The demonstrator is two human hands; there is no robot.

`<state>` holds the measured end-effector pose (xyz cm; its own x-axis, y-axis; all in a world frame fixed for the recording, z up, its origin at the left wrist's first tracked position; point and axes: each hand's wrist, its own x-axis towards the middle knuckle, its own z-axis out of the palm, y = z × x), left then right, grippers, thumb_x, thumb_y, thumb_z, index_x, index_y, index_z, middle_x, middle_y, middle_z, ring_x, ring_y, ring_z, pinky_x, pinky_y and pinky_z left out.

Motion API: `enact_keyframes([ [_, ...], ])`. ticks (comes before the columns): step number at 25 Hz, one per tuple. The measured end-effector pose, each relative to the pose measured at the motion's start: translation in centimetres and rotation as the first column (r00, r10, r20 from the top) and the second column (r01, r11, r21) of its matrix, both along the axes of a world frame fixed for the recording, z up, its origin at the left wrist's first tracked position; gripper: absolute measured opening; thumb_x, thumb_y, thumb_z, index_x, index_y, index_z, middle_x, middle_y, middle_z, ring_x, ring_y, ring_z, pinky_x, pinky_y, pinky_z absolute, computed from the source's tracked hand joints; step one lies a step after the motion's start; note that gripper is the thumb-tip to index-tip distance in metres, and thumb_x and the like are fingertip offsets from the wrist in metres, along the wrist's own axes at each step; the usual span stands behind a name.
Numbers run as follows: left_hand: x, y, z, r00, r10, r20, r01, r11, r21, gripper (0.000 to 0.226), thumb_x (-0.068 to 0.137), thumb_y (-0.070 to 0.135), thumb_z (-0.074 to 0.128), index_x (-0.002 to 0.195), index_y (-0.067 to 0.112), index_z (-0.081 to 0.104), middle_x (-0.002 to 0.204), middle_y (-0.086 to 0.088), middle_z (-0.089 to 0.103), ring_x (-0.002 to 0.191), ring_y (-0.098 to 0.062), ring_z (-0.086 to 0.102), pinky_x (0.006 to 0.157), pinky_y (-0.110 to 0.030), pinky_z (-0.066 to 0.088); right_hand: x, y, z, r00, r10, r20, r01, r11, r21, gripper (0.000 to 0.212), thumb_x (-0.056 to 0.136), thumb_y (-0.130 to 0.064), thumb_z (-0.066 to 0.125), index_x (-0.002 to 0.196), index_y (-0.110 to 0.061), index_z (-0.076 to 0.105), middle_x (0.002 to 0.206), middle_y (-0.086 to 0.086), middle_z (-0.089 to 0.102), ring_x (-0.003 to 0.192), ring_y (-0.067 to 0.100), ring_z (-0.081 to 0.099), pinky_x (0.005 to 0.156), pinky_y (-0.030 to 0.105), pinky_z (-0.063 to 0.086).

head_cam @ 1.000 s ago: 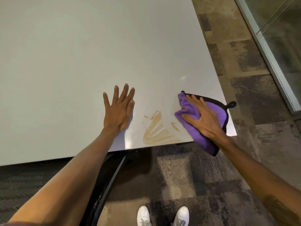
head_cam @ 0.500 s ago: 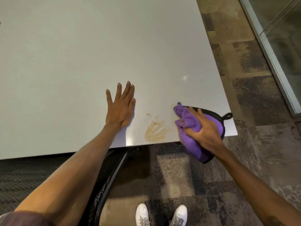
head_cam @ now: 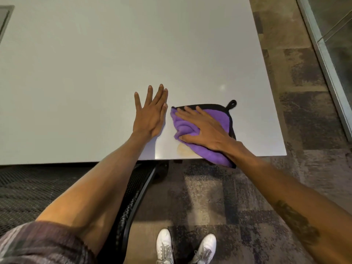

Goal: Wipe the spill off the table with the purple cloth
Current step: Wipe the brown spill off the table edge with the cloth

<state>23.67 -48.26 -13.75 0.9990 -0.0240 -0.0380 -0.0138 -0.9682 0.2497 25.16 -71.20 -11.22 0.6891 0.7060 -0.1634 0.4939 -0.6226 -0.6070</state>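
Observation:
The purple cloth (head_cam: 222, 119), edged in black with a small loop at its far corner, lies on the white table (head_cam: 114, 63) near the front edge; its near end hangs over the edge. My right hand (head_cam: 203, 130) presses flat on the cloth, thumb hooked on a fold. A small tan patch of the spill (head_cam: 183, 150) shows at the cloth's lower left; the cloth hides the rest. My left hand (head_cam: 151, 113) rests flat on the table just left of the cloth, fingers spread, holding nothing.
A black mesh chair (head_cam: 133, 197) stands under the table's front edge, below my left arm. My white shoes (head_cam: 185, 246) stand on patterned carpet. A glass wall with a metal frame (head_cam: 327, 60) runs along the right.
My right hand has slid the cloth left from the table's right corner onto the spill, and less of the tan stain shows. My left hand has stayed flat in place.

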Motion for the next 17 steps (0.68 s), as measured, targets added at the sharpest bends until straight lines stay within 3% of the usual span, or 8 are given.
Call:
enact_keyframes([
  [5,0.0,0.1,0.0,1.0,-0.01,-0.004,0.01,1.0,-0.009,0.054,0.109,0.034,0.012,0.162,0.021,0.013,0.17,0.005,0.009,0.158,-0.027,0.001,0.121,-0.066,-0.001,-3.9,0.4,-0.1,0.983,0.182,-0.01,-0.181,0.982,0.054,0.073,0.088,-0.051,0.066,0.153,-0.033,0.038,0.159,-0.013,0.038,0.15,0.004,0.025,0.126,0.028,0.008],
  [10,-0.1,0.1,0.3,1.0,-0.015,-0.021,0.015,1.0,-0.023,0.054,0.109,0.034,0.013,0.162,0.023,0.013,0.17,0.006,0.008,0.158,-0.026,0.0,0.121,-0.066,0.0,-5.9,-3.3,-0.4,0.947,0.32,0.0,-0.318,0.942,0.102,0.06,0.09,-0.04,0.069,0.146,-0.025,0.051,0.154,-0.009,0.047,0.148,0.006,0.033,0.126,0.03,0.016],
  [13,-0.1,0.2,0.1,0.999,-0.025,-0.021,0.025,1.0,-0.016,0.055,0.108,0.036,0.01,0.162,0.022,0.011,0.17,0.007,0.006,0.158,-0.026,-0.001,0.12,-0.067,0.0,-4.9,-8.4,-0.4,0.983,0.163,-0.09,-0.154,0.983,0.097,0.064,0.085,-0.031,0.076,0.145,-0.03,0.052,0.154,-0.013,0.047,0.148,0.0,0.03,0.126,0.033,0.016],
  [17,-0.1,0.1,0.0,0.999,-0.04,-0.003,0.04,0.999,0.006,0.056,0.108,0.035,0.009,0.162,0.021,0.01,0.17,0.005,0.006,0.158,-0.029,-0.001,0.119,-0.069,0.001,-3.9,-9.2,0.3,0.989,-0.036,-0.147,0.043,0.998,0.044,0.072,0.082,-0.041,0.073,0.147,-0.044,0.043,0.158,-0.023,0.033,0.15,-0.003,0.022,0.127,0.04,0.015],
])
